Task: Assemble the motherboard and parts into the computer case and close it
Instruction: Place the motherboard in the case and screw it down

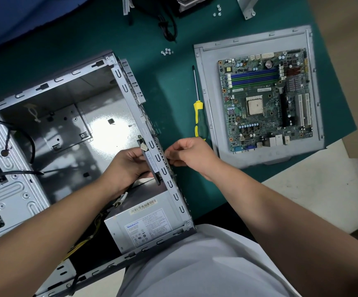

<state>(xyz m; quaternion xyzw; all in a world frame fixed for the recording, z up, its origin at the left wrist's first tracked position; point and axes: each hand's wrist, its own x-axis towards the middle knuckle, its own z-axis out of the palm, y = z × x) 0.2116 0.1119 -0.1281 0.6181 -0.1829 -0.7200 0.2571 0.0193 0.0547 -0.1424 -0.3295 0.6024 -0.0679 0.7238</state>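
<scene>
I see the open computer case [70, 116] lying on the green mat [169, 103], its empty inside facing up. My left hand [128, 166] is inside it, fingers curled around a flat dark part [151, 162] pressed against the case's back wall. My right hand [189, 154] is just outside that wall, fingertips pinched together on its edge; I cannot tell what they hold. Below my left fingers sits the gray power box [145, 226]. Past my right fingers lies the screwdriver [198, 108], then the motherboard [266, 99] on the gray side panel [208, 67]. Small screws [166, 51] lie farther off.
</scene>
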